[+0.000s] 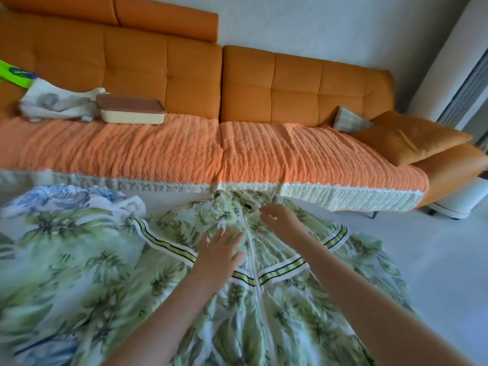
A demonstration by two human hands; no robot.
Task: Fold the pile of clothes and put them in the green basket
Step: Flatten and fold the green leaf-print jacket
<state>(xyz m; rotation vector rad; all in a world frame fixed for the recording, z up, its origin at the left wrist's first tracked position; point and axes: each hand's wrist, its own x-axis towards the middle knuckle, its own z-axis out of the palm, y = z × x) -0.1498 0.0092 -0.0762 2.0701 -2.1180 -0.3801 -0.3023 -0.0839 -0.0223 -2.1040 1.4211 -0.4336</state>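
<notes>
A green leaf-print garment (105, 273) lies spread on the pale floor (435, 260) in front of an orange sofa (184, 72). Its far end is bunched against the sofa's front edge and its near part runs out of the bottom of the view. A white zipper (250, 249) runs down its middle, and a white band with yellow and dark stripes (169, 245) crosses it on both sides. The person's left hand (220, 250) rests flat on the cloth just left of the zipper, fingers straight and slightly spread, holding nothing. The right hand (277, 216) is farther away, just right of the zipper near the bunched far end. Its fingers curl down toward the fabric, but whether they pinch it cannot be told. A second garment with a blue and white print (52, 199) lies crumpled at the far left of the floor, touching the green one. On the sofa seat, covered by an orange knitted throw (158, 149), a folded pale cloth (58, 101) sits at the left beside a cream box with a brown lid (130, 110). A bright green object (15, 75) is cut off by the left edge, too little of it showing to identify. At the right end of the sofa an orange cushion (412, 136) lies next to a small checked cushion (351, 120).
</notes>
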